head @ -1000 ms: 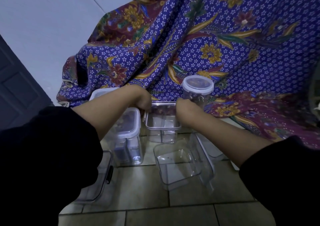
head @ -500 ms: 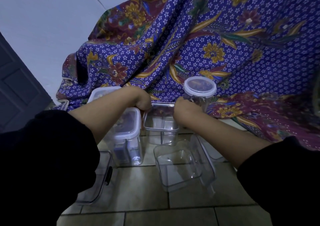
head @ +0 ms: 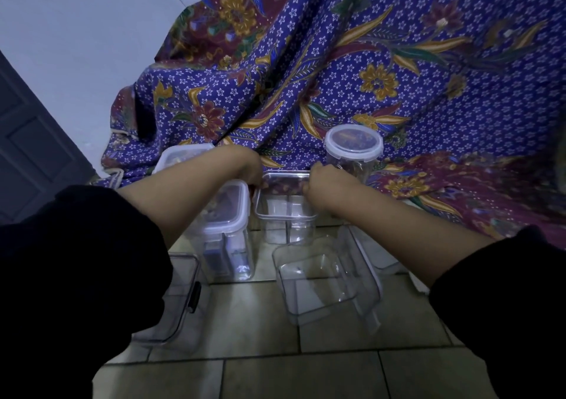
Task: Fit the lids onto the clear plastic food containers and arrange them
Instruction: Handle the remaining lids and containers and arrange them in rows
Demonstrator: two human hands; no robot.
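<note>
A tall clear square container stands on the tiled floor in the middle. My left hand grips its far left rim and my right hand grips its far right rim. To its left stands a tall container with a white lid fitted. Behind that, another lidded container shows partly. A round jar with a white-rimmed lid stands to the right. An open container lies tilted in front.
A purple floral cloth hangs behind the containers. Another open clear box with a black clip sits low on the left, partly under my sleeve. A flat clear piece lies under my right forearm. A dark door is at the left.
Both hands stay on the middle container's rim; the container and hands have shifted slightly, and the view has tilted a little.
</note>
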